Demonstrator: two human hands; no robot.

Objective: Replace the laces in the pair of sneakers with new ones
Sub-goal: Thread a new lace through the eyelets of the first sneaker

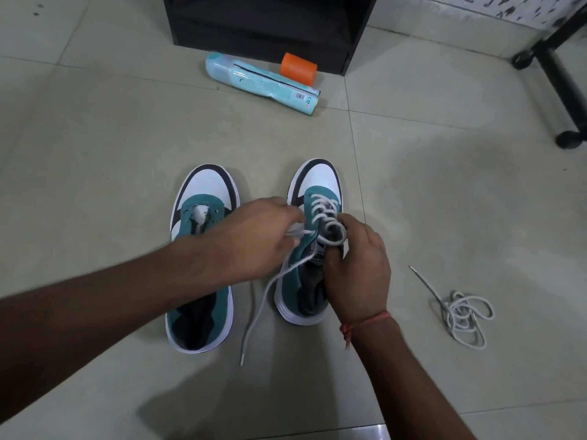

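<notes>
On the tiled floor, the left hand (260,236) pinches the white lace (327,217) at the right sneaker (313,246); its fingertips blur. The right hand (357,268) grips the tongue, thumb hidden inside. The left sneaker (203,249), unlaced, lies partly under the forearm.
</notes>
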